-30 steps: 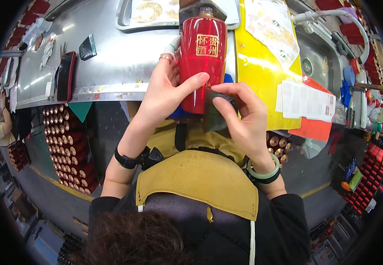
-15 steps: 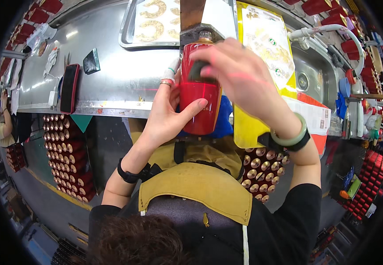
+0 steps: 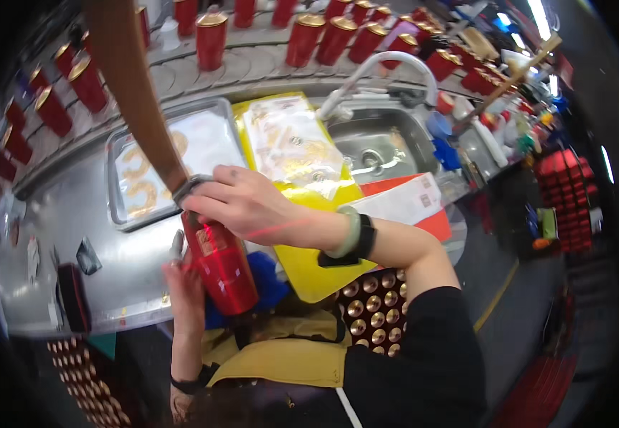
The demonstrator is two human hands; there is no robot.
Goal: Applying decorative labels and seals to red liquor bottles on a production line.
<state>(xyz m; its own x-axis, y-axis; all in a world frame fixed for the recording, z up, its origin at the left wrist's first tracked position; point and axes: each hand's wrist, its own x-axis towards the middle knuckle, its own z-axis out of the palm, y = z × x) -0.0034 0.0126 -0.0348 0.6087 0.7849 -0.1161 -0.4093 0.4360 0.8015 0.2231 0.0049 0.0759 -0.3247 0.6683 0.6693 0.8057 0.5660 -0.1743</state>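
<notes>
A glossy red bottle (image 3: 227, 274) stands tilted at the counter's front edge, with a small gold square on its upper side and a red light line across it. My left hand (image 3: 186, 296), slightly blurred, holds the bottle's left side; a pale cover sits on one finger. My right hand (image 3: 241, 203) is closed over the bottle's upper end, its fingers bent and hiding the neck. Just beyond those fingers is the metal end of a brown upright bar (image 3: 134, 100). Blue cloth (image 3: 266, 282) lies beside and behind the bottle.
Left of the bar, a metal tray (image 3: 113, 189) holds gold curved pieces on white paper. A yellow board (image 3: 316, 278) bears printed sheets, beside a sink (image 3: 402, 121) with a white tap. A dark phone (image 3: 74, 296) lies at left. Red gold-topped containers (image 3: 211, 43) line the back.
My view has swung to the right, so the scene is shifted and tilted. My right hand has moved from the bottle's middle up to its upper end. The dark patch under its fingers no longer shows.
</notes>
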